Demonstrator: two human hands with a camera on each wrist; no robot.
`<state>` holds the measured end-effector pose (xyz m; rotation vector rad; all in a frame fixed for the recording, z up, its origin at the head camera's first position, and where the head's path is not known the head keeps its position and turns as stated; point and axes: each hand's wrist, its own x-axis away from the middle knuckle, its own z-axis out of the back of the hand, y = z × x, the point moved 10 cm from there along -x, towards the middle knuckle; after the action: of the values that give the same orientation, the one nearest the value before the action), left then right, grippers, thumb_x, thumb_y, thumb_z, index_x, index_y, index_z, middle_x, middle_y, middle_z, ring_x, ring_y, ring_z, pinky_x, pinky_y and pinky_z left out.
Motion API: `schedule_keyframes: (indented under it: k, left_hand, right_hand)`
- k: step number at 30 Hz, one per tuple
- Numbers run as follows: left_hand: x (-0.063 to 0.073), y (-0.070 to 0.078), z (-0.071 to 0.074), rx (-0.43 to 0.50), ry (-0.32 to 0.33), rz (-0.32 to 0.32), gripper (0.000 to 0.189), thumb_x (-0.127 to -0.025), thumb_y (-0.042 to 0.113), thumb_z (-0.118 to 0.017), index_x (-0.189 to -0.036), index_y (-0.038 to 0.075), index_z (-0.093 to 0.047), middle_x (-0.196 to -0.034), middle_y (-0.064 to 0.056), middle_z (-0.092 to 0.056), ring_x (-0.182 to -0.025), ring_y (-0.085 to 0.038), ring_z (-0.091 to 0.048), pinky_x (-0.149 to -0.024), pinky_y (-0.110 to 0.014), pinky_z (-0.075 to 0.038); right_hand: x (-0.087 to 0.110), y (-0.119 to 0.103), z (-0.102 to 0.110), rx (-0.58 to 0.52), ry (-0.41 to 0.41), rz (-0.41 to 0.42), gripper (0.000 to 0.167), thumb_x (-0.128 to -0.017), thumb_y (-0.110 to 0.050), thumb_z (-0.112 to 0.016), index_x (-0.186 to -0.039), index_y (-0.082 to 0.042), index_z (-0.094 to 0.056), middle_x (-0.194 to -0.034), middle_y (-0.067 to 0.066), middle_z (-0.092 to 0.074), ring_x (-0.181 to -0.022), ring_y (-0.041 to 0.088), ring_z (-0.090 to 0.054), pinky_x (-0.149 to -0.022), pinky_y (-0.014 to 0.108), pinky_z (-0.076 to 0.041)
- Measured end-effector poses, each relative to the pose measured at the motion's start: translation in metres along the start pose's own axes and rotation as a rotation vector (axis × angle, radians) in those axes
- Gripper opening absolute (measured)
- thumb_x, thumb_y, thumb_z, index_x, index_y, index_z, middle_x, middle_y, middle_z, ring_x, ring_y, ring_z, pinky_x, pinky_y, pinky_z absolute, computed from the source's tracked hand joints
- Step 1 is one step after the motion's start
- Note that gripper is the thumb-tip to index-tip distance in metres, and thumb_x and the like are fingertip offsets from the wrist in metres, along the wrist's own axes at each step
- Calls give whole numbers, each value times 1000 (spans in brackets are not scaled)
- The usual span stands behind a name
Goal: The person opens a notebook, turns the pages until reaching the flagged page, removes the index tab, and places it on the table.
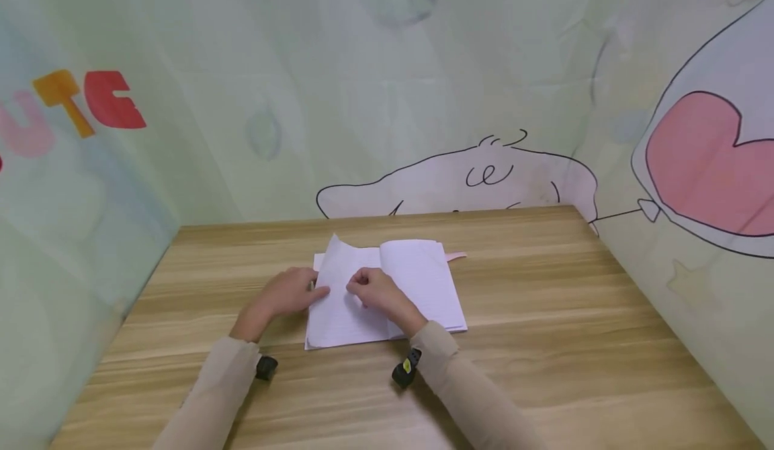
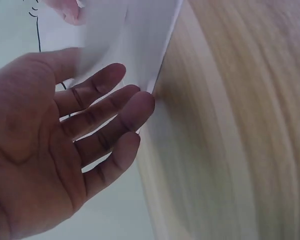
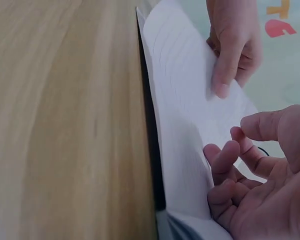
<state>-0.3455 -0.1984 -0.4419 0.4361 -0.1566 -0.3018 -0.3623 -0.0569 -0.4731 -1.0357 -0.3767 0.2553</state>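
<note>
An open notebook [image 1: 423,282] with faintly lined white pages lies on the wooden table. Its left page [image 1: 341,309] is partly raised, and the top corner sticks up. At the outer edge of that page is my left hand [image 1: 290,292]. The left thumb [image 3: 226,75] lies on the page's upper face, while the other fingers [image 2: 105,135] are behind it, bent and spread, so the sheet is between them. My right hand [image 1: 377,292] hovers over the left page near the middle fold. Its fingers [image 3: 222,162] are loosely curled with nothing visible between them.
A pink ribbon [image 1: 456,256] sticks out past the notebook's right edge. The wooden table [image 1: 544,342] extends around the notebook. Printed cloth walls [image 1: 242,101] stand along its back and sides. Both wrists carry black devices [image 1: 405,369].
</note>
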Motion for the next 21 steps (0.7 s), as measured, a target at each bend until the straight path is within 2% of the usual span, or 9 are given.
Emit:
schedule_keyframes:
  k: [3, 7, 11, 14, 17, 21]
  left_hand:
    - [-2, -2, 0, -32, 9, 12, 22, -96, 23, -66, -92, 2, -66, -73, -2, -53, -65, -17, -49, -61, -32, -41]
    - [-4, -3, -2, -40, -7, 26, 23, -95, 23, -69, -97, 0, -68, -80, -5, -56, -68, -18, -50, -63, -33, -42]
    - [-6, -1, -4, -87, -21, 38, 28, -91, 25, -75, -100, -1, -69, -102, -13, -64, -77, -21, -54, -69, -36, -46]
    - [-5, 0, -5, -136, -28, 46, 39, -86, 27, -80, -107, -3, -69, -119, -19, -61, -87, -25, -58, -79, -41, -51]
    - [-4, 1, -7, -165, -34, 51, 54, -84, 29, -83, -121, -6, -64, -125, -22, -57, -97, -30, -59, -88, -47, -51]
    - [-4, 1, -10, -174, -38, 59, 76, -85, 31, -81, -139, -11, -49, -140, -31, -48, -122, -44, -53, -101, -56, -43]
  right_hand:
    - [2, 1, 4, 8, 1, 0, 13, -96, -19, -64, -101, -8, -67, -87, 1, -61, -63, 12, -55, -58, 24, -42]
    - [5, 2, 16, 22, 13, 3, 14, -98, -19, -63, -103, -8, -68, -92, 2, -63, -66, 12, -58, -59, 25, -45]
    - [7, 1, 29, 93, 40, 44, 15, -97, -20, -63, -103, -7, -68, -94, 3, -64, -71, 13, -60, -64, 26, -47]
    - [7, 2, 41, 152, 74, 68, 15, -96, -20, -63, -101, -6, -69, -94, 3, -65, -78, 14, -59, -69, 28, -47]
    - [8, 6, 53, 190, 99, 65, 14, -96, -19, -63, -101, -6, -69, -95, 3, -66, -83, 15, -57, -72, 29, -47]
    - [10, 12, 70, 223, 134, 71, 12, -95, -17, -63, -99, -6, -69, -96, 5, -67, -82, 16, -58, -72, 30, -47]
